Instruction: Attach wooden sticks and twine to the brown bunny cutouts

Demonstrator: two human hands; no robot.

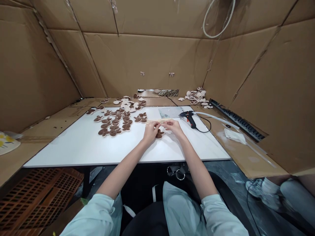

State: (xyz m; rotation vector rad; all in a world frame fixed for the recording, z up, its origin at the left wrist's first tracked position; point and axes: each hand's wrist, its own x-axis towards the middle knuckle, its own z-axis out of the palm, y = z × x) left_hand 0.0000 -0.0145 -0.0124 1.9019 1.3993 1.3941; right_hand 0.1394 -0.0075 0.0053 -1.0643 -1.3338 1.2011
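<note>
Head view: thin wooden sticks (159, 121) pinched in the nearly closed fingers (155, 125) of the left hand (150, 131) and right hand (174, 127), just above a brown cutout (158, 135) on the white table (73, 147), a slackened pinch the risk for scattered sticks.

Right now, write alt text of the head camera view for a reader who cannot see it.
The person's left hand and right hand hold a bundle of thin wooden sticks over a white table, beside scattered brown-and-cream cutouts. A black-and-red glue gun lies nearby, inside cardboard walls.
</note>
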